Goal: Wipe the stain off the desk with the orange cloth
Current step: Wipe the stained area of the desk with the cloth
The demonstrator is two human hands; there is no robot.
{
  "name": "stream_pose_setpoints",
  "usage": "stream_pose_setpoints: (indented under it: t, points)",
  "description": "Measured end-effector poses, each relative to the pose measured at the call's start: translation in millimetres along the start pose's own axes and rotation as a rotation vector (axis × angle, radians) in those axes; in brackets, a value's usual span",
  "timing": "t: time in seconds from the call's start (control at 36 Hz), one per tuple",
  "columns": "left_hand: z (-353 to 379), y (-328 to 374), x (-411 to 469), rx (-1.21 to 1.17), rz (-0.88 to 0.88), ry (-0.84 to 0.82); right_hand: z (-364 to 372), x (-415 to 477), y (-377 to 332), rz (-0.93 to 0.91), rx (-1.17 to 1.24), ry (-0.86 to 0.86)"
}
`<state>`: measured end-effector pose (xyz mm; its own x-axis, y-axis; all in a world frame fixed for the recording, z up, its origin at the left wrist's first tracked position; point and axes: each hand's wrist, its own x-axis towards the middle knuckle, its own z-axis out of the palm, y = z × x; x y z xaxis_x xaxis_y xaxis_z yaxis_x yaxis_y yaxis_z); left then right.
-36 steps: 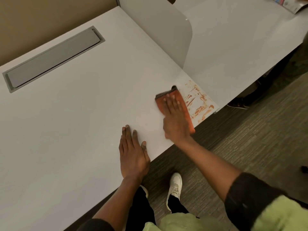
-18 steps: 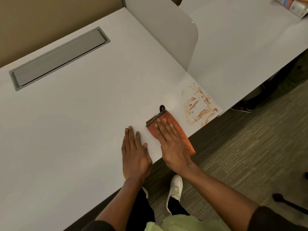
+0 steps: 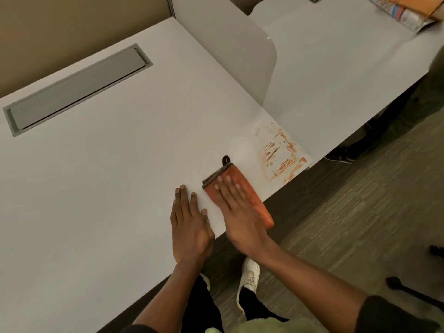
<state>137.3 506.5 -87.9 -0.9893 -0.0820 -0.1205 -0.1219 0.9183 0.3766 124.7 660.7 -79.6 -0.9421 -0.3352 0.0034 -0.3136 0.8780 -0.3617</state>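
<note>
An orange-brown smeared stain (image 3: 281,155) marks the white desk (image 3: 120,164) near its right front corner. The folded orange cloth (image 3: 249,193), with a dark edge and a small black loop, lies flat on the desk to the left of the stain, its near end hanging over the front edge. My right hand (image 3: 237,207) presses flat on the cloth with fingers spread. My left hand (image 3: 189,219) rests palm-down on the bare desk just left of the cloth, holding nothing.
A grey cable hatch (image 3: 77,90) is set in the desk at the far left. A curved grey divider panel (image 3: 230,56) rises behind the stain, with a second desk (image 3: 336,68) beyond it carrying a printed package (image 3: 403,13). Carpet and my white shoe (image 3: 249,277) lie below.
My right hand slid the cloth off the stain's left edge, down and toward the front edge of the desk. The stain is fully uncovered. My left hand stayed put.
</note>
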Motion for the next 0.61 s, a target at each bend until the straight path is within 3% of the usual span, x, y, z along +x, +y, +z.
stream_pose_setpoints:
  t: [0.14, 0.28, 0.36, 0.61]
  points:
    - [-2, 2, 0, 0.019, 0.011, -0.003, -10, 14, 22, 0.007, -0.094, 0.015]
    - [-3, 2, -2, 0.011, -0.005, -0.013, -32, 93, 77, 0.230, -0.217, 0.087]
    - [-3, 2, -2, 0.014, -0.007, -0.014, -33, 113, 85, 0.263, -0.267, 0.066]
    - [1, 0, 0, 0.015, -0.015, -0.009, -4, 11, 14, 0.182, -0.049, 0.044]
